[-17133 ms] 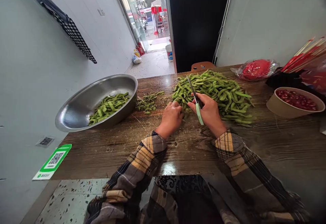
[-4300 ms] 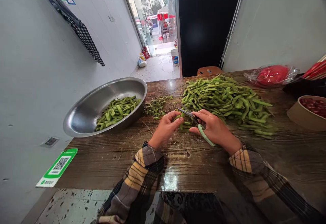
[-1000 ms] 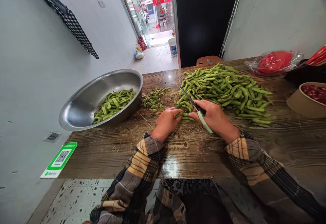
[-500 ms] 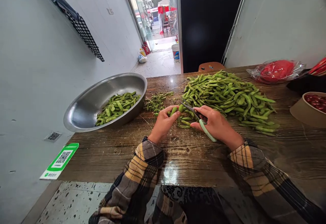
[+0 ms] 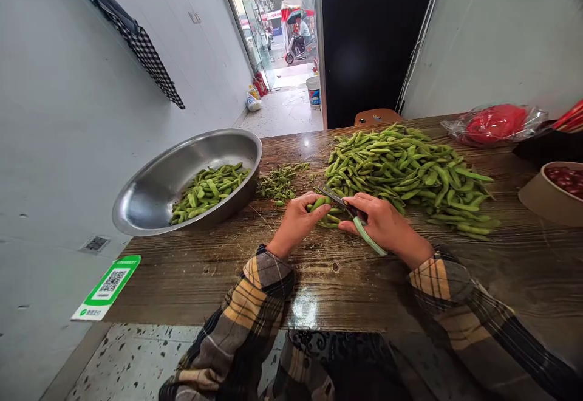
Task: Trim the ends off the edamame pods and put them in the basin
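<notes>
Between the fingers of my left hand (image 5: 298, 222) are green edamame pods (image 5: 320, 203), partly covered by the thumb. My right hand (image 5: 385, 222) grips scissors (image 5: 368, 237) with pale green handles, their dark blades pointing left at the pods. Whether the blades touch a pod I cannot tell. Behind my right hand spreads a large pile of edamame pods (image 5: 401, 167). A tilted steel basin (image 5: 141, 197) on the left holds more edamame pods (image 5: 210, 191). Small green trimmings (image 5: 283, 181) lie between basin and pile.
The wooden table (image 5: 218, 273) carries a QR code card (image 5: 109, 287) at its left end. On the right are a red item in clear plastic (image 5: 496, 124) and a paper tub of dark red pieces (image 5: 553, 197). Beyond the table, a doorway (image 5: 291, 79) opens onto a street.
My left hand has shifted slightly right, and the pods sit lower in its fingers. The scissors have moved slightly left. Outside, a person on a scooter has come into view.
</notes>
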Action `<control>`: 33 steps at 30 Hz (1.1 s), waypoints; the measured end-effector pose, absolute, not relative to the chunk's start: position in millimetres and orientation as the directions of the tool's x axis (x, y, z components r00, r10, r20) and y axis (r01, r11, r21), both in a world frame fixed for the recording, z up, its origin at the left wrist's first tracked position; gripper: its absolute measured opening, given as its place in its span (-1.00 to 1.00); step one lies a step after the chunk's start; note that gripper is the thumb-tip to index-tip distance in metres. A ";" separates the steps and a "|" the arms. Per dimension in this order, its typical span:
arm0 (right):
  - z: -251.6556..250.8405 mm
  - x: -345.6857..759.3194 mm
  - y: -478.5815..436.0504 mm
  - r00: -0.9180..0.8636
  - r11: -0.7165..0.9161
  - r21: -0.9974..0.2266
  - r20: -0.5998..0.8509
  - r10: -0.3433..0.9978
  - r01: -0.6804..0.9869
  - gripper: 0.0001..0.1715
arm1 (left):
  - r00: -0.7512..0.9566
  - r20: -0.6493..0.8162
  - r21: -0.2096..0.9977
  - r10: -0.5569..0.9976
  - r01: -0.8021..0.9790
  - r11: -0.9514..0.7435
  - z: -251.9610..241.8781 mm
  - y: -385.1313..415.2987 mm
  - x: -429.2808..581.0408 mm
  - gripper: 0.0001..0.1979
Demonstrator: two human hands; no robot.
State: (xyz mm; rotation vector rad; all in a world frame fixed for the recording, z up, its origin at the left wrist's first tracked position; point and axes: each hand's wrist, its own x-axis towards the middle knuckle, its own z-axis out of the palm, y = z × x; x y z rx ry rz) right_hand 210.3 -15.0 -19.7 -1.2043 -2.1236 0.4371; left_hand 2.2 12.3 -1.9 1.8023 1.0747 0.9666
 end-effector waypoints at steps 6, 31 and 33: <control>-19.7 212.1 -13.5 -0.418 0.558 -0.551 0.369 0.830 0.621 -0.58 | 0.298 0.166 0.938 0.940 0.245 -0.243 -1.7 12.8 2.0 -0.85; -22.3 202.6 -13.1 -0.276 0.502 -0.637 0.426 0.862 0.584 -0.40 | 0.263 -0.071 0.874 0.962 -0.448 0.187 -5.3 7.7 6.7 -0.72; -22.8 201.6 -12.7 -0.278 0.519 -0.640 0.444 0.852 0.566 -0.46 | 0.269 -0.075 0.873 0.960 -0.448 0.193 -5.0 7.4 7.4 -0.73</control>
